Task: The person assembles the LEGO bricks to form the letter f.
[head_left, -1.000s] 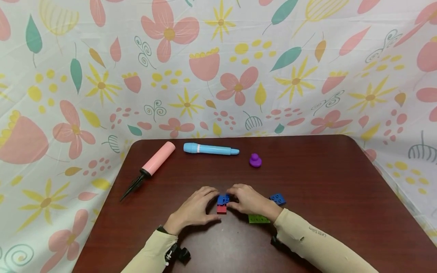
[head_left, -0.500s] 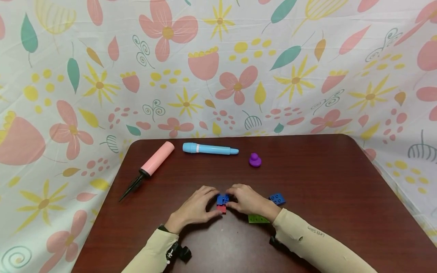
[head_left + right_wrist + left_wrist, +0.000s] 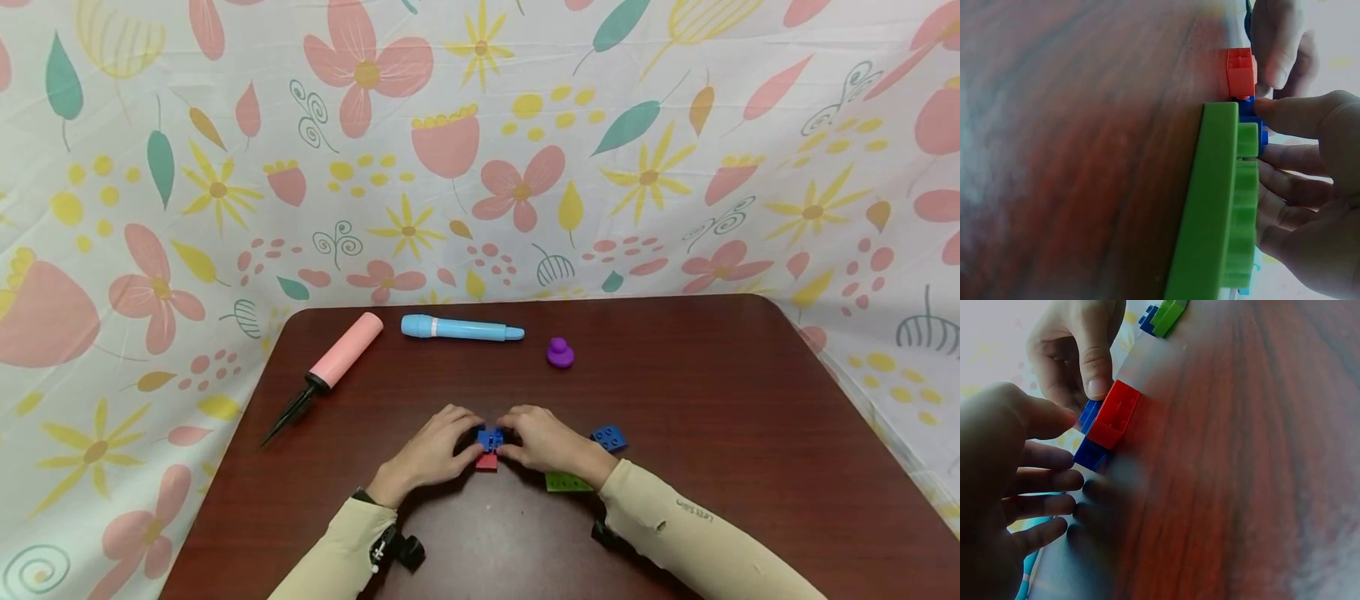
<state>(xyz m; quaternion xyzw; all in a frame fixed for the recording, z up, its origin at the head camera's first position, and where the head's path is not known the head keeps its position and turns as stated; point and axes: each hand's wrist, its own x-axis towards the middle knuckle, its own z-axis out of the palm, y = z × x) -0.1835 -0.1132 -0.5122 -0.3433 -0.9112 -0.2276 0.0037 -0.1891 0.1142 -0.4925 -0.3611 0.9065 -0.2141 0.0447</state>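
Near the middle of the table, blue toy building bricks (image 3: 490,440) sit against a red brick (image 3: 487,462) nearer the person. My left hand (image 3: 437,446) reaches in from the left, its thumb and index fingertip pinching the left part of the blue; its other fingers spread out in the left wrist view. From the other side my right hand (image 3: 547,437) pinches the blue at its right part between thumb and fingers. The red brick (image 3: 1114,414) shows its hollow underside in the left wrist view. Fingertips behind the blue are partly hidden.
A green brick (image 3: 567,482) lies under the right wrist, with another blue brick (image 3: 609,437) just beyond it. Farther back are a pink pump (image 3: 347,348) with a black nozzle, a light blue microphone-shaped stick (image 3: 465,328) and a purple knobbed piece (image 3: 560,352). A patterned cloth hangs behind.
The left thumb has moved up from beside the red brick to the blue bricks, and the left hand has closed in on them. The right hand stays almost still.
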